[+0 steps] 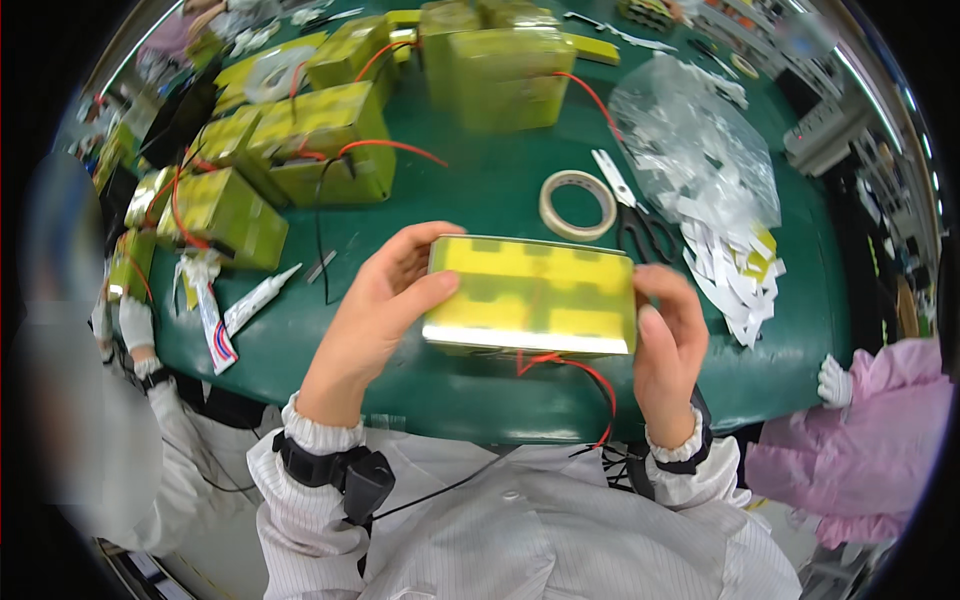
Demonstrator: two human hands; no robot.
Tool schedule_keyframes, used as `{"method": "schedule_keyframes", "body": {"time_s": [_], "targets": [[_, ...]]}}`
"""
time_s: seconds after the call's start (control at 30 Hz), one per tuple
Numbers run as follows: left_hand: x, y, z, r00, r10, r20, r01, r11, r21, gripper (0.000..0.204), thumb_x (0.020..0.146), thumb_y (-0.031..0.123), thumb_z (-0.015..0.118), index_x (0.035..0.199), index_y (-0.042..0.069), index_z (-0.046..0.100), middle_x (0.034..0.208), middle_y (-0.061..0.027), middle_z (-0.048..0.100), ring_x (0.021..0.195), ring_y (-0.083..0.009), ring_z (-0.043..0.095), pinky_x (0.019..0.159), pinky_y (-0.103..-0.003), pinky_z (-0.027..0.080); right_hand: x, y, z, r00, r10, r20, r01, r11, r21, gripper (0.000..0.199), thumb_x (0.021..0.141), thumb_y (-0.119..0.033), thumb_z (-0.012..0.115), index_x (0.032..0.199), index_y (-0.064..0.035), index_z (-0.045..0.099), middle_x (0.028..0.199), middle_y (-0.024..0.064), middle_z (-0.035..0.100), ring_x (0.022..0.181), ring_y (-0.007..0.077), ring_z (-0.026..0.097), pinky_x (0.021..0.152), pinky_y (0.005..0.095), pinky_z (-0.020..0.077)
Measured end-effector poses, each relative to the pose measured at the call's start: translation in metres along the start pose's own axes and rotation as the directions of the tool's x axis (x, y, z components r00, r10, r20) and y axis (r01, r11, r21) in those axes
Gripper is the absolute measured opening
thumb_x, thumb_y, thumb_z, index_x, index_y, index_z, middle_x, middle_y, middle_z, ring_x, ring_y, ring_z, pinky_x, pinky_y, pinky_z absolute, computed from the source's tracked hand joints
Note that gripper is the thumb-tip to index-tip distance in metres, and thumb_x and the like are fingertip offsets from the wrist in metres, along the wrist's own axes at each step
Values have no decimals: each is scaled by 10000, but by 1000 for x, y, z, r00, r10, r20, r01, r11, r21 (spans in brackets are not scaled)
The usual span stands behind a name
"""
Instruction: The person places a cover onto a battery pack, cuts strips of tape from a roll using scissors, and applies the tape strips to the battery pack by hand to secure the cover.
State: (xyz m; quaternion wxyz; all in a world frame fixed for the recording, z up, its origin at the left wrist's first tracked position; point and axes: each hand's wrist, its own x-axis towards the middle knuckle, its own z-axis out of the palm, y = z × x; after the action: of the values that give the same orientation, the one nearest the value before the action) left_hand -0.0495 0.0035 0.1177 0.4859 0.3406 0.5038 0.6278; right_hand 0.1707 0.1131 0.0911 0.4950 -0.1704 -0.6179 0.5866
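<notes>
Between my two hands is a yellow-green battery pack (535, 290), a wrapped block with a shiny front edge. Red wires (590, 375) come out beneath it and hang toward my body. My left hand (390, 300) grips its left end, with the thumb on the top face and the fingers behind. At the right end, my right hand (670, 325) is closed round the edge, its fingertips partly hidden. Just beyond the pack lie a roll of masking tape (578, 206) and black-handled scissors (640, 215).
More wrapped battery packs (320, 150) with loose red wires stand at the far left and back of the green table (480, 180). Two tubes (255, 300) lie at left. A clear plastic bag (690, 140) and white strips (730, 280) lie at right. Co-workers sit on both sides.
</notes>
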Motion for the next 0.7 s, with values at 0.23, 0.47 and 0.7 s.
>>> {"method": "schedule_keyframes", "body": {"time_s": [0.23,0.47,0.7], "targets": [[-1,-2,7,997,-16,-74,19,999,48,355,806,54,533,1150,6,461,1065,-54,524,994,-121,495,870,-241,379,20,-11,3,925,365,107,-381,891,247,468,810,-93,562,1224,16,374,1146,95,450,1058,158,450,912,283,359],[-3,-2,4,996,2,-84,5,997,78,373,810,68,531,1169,7,449,1069,-64,525,989,-125,500,865,-243,384,20,-5,2,867,464,182,-496,841,216,438,837,-124,537,1228,11,394,1102,87,518,1007,130,499,877,246,384],[0,-4,1,998,8,-65,-6,1000,25,370,806,72,527,1162,6,452,1067,-56,523,987,-119,500,866,-237,377,17,-2,6,893,418,166,-449,843,296,422,843,-90,549,1221,13,395,1068,63,519,979,95,490,847,227,385]]}}
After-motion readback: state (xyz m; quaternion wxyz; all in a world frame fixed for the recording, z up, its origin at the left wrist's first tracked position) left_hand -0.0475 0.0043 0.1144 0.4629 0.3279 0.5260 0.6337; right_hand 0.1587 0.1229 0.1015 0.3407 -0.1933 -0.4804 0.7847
